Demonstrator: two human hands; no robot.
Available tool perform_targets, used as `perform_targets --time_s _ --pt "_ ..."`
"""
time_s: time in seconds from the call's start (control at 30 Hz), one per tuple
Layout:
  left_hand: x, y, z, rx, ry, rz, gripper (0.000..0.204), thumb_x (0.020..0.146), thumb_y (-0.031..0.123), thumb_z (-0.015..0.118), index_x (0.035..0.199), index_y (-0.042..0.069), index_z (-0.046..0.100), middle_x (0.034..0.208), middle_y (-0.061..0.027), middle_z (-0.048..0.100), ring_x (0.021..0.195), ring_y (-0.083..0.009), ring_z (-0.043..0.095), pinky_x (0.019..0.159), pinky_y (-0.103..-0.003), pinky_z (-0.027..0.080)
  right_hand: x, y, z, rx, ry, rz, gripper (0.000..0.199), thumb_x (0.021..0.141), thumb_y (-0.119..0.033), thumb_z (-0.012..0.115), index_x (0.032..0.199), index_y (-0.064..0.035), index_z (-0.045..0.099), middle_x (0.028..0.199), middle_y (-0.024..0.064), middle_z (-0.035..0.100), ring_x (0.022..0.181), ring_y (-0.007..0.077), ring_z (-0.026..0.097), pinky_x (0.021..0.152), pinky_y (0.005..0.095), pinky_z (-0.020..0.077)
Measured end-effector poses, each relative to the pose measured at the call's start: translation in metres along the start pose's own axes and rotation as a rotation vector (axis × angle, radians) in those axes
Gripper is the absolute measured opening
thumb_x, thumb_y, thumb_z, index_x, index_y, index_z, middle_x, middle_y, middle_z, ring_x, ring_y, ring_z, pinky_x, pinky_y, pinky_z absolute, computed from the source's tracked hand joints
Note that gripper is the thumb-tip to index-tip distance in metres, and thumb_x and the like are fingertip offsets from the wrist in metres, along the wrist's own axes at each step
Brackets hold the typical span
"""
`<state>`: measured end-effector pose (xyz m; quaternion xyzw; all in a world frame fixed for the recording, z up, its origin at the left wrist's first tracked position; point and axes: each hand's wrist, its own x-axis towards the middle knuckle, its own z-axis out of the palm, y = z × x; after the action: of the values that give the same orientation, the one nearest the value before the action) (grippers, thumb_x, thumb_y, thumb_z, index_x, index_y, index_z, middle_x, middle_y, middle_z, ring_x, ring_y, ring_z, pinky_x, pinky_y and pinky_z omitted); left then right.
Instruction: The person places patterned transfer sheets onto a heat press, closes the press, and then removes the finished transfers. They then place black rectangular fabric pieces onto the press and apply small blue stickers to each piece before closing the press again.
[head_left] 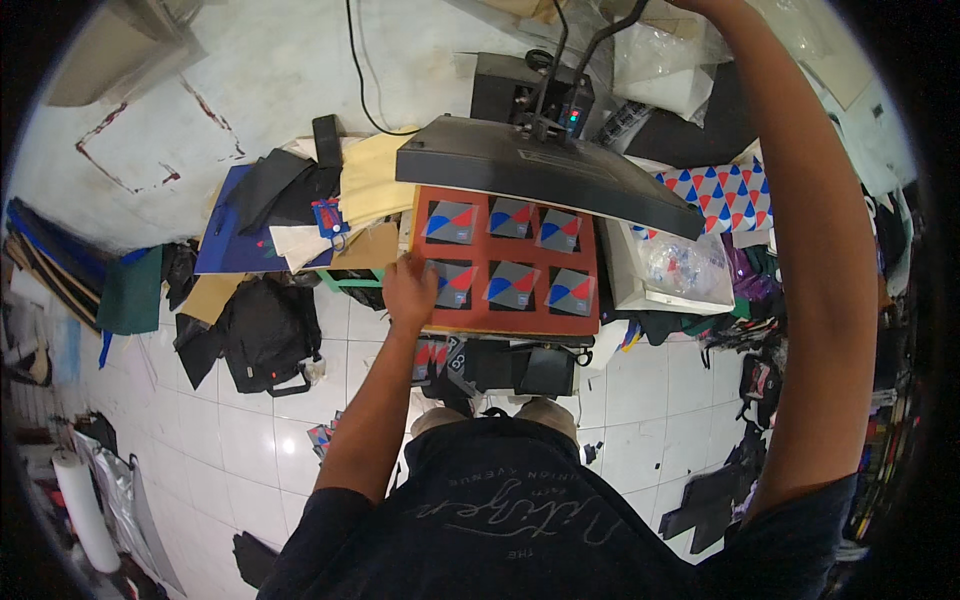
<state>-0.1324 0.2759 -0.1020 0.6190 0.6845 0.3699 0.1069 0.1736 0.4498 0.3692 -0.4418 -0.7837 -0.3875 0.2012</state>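
Dark cloth of the person's shirt fills the bottom of the view, both bare arms reaching forward from it. The left hand is at the left edge of a red pad, fingers bent beside the lower-left card; whether they pinch it, I cannot tell. The right hand is mostly cut off at the top edge, by the end of a bent dark handle, so its grip cannot be made out.

Six grey, blue and red cards lie flat on the pad in two rows of three, each nearly square and slightly skewed. The pad's long axis runs left to right. Behind it, the press's dark upper plate hangs raised, its long axis sloping down rightward. Farther out are yellow cloth, a patterned sheet and, on the tiled floor, a black backpack.
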Motion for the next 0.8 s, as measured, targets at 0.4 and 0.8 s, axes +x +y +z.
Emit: perform_targets --time_s 0.4,0.8 --pt "0.102 0.011 0.043 0.267 -0.275 -0.062 0.056 0.075 0.041 0.068 0.116 0.006 0.055 0.111 -0.0227 0.055 0.106 -0.0409 0.055 0.089 -0.049 0.046 -0.371 -0.189 -0.107 0.790 -0.077 0.901 0.011 0.082 -0.003 0.064 0.091 0.0003 0.060 0.084 0.0084 0.061 0.077 0.0188 0.056 0.073 0.0292 0.0449" --pt "0.160 -0.069 0.084 0.129 -0.348 0.432 0.040 0.080 0.024 0.064 0.116 0.009 0.059 0.115 -0.0200 0.061 0.110 -0.0405 0.055 0.091 -0.045 0.045 -0.718 -0.406 -0.170 0.612 -0.772 1.551 0.013 0.083 -0.014 0.064 0.086 -0.0019 0.066 0.087 0.0132 0.068 0.080 0.0248 0.067 0.069 0.0329 0.0532"
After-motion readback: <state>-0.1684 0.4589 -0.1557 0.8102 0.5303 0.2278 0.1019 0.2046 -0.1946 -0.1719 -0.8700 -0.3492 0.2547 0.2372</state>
